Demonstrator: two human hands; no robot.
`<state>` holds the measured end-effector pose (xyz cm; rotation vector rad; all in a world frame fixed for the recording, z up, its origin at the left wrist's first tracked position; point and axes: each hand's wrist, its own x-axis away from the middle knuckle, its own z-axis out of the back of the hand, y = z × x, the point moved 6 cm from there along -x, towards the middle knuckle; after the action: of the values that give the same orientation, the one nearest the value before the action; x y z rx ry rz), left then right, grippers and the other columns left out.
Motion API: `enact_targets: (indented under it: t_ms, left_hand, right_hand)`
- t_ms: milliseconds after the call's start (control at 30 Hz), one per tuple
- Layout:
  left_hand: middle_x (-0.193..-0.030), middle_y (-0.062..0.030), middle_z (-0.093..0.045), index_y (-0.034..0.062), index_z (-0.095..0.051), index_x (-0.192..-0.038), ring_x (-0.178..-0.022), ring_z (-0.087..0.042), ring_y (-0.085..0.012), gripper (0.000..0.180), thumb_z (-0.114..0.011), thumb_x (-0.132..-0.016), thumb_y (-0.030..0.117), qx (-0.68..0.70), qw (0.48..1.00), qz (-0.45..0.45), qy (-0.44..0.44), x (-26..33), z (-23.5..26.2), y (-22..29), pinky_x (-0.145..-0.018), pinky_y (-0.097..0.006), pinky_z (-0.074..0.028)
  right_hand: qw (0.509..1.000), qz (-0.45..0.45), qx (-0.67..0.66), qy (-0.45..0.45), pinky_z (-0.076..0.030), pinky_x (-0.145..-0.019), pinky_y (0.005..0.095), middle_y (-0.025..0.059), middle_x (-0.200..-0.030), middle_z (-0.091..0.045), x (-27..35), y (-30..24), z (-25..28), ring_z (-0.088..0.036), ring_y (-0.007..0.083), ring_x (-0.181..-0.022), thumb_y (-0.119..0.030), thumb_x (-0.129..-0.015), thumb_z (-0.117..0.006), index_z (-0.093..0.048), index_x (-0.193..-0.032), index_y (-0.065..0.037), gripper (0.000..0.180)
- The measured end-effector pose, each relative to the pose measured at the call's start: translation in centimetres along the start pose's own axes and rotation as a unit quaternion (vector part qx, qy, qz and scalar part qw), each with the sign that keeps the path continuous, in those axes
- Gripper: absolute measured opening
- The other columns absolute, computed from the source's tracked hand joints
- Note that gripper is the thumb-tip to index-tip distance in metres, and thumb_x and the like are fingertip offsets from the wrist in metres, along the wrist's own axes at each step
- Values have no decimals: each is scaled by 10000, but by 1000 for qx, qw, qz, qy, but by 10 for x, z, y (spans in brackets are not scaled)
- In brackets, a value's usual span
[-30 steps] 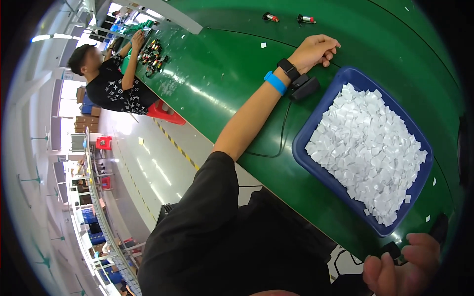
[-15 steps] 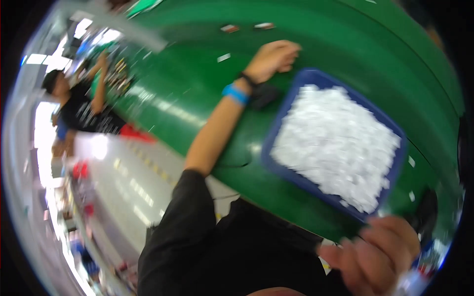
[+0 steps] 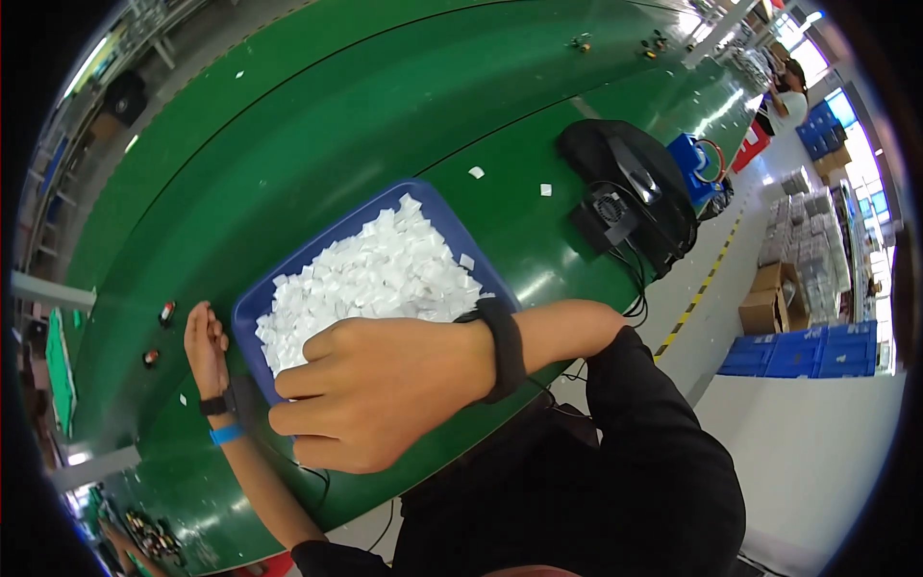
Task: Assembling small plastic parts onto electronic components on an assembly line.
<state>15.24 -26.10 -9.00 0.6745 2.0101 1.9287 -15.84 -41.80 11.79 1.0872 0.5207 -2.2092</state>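
A blue plastic tub (image 3: 252, 300) stands on the green table (image 3: 538, 260), heaped with small flat white pieces (image 3: 370, 274). Over the tub's near side is my right hand (image 3: 385, 394), large in view with its back up. Its fingers are curled under; whatever they may hold is hidden. My left hand (image 3: 205, 348) rests beside the tub's left wall, loosely bent fingers pointing away from me, nothing visible in it. A black band and a blue band circle the left wrist; a black band is on the right wrist.
Right of the tub lie a black bag (image 3: 591, 149) and a black box with a fan (image 3: 606, 216) with cables. Beyond them is a blue object (image 3: 694, 168). Two small dark-and-red items (image 3: 167, 313) lie left of my left hand. Loose white pieces (image 3: 476, 173) dot the table.
My view has swung right, so the tub appears further left. The right hand has come from the lower right to over the tub. The left hand stays beside the tub.
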Motion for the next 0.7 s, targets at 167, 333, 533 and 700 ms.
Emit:
enact_targets:
  t_ms: [167, 333, 533, 700]
  left_hand:
    - [-866, 35, -544, 47, -588, -1135, -676, -489, -37, 237, -560, -1005, 244, -3, 1000, -16, -12, -7, -1, -3, -491, -197, -361]
    - [-865, 33, -553, 55, -586, -1107, -676, -501, -40, 224, -556, -1006, 253, 5, 1000, -4, 10, -8, 24, -9, -485, -199, -370]
    - [-865, 28, -560, 71, -582, -1067, -661, -507, -41, 205, -539, -1012, 263, -3, 1000, 0, -10, -17, 31, -32, -480, -203, -372]
    - [-859, 29, -557, 79, -579, -1076, -658, -503, -38, 207, -549, -1007, 271, -17, 1000, -11, 20, -7, 9, -13, -470, -198, -364]
  right_hand:
    - [1000, 1, 20, -6, -324, -424, 284, 15, -615, -391, 1, 1, -1, -455, 164, -574, -144, -599, -635, -400, -548, -94, 246]
    - [999, -1, -11, -30, -364, -435, 312, 24, -620, -431, -2, 1, -9, -510, 179, -597, -200, -701, -671, -460, -574, -88, 271]
    - [986, -111, -82, -98, -455, -522, 378, 48, -675, -562, -11, 58, 6, -618, 228, -689, -341, -811, -698, -590, -669, -97, 302]
    - [918, -369, 45, -135, -530, -709, 369, 68, -881, -720, 41, 238, 84, -685, 246, -805, -382, -843, -681, -710, -875, -99, 286]
